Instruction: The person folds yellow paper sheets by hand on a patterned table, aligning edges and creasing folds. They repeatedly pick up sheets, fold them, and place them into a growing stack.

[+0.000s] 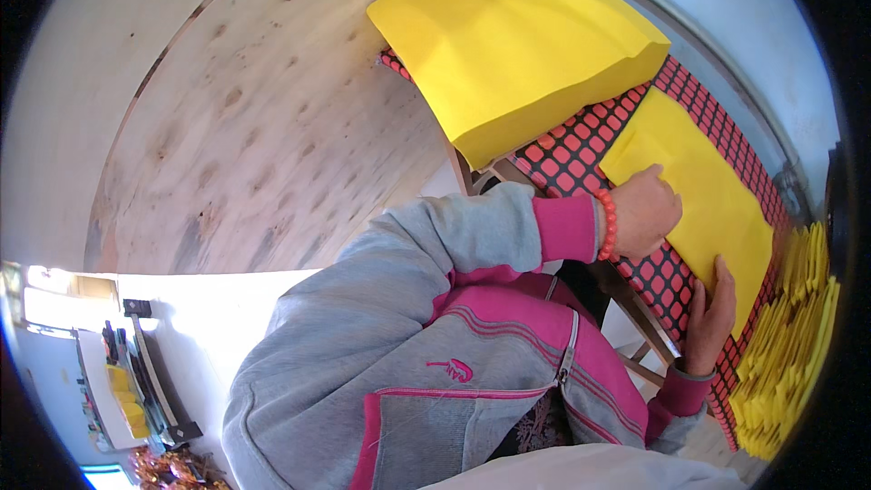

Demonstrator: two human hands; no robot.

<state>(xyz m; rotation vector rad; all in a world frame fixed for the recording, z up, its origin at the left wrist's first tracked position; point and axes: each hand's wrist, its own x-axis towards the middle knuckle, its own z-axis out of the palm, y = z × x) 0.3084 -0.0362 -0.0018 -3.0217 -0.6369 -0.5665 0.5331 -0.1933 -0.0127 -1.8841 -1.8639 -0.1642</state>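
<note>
my left hand curls on the yellow piece; i can't tell whether it pinches anything. my right hand lies loosely open at its near edge. the piece rests on the red-and-black tablecloth; light, even pressure should keep it smooth. the large yellow pile crowds its upper-left end, yellow bundles the lower right; narrow cloth strips border both long edges.

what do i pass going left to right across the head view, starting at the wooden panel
Wooden panel, left pink cuff, red bead bracelet, left hand, right hand, pile of folded yellow pieces at the far right.
</note>
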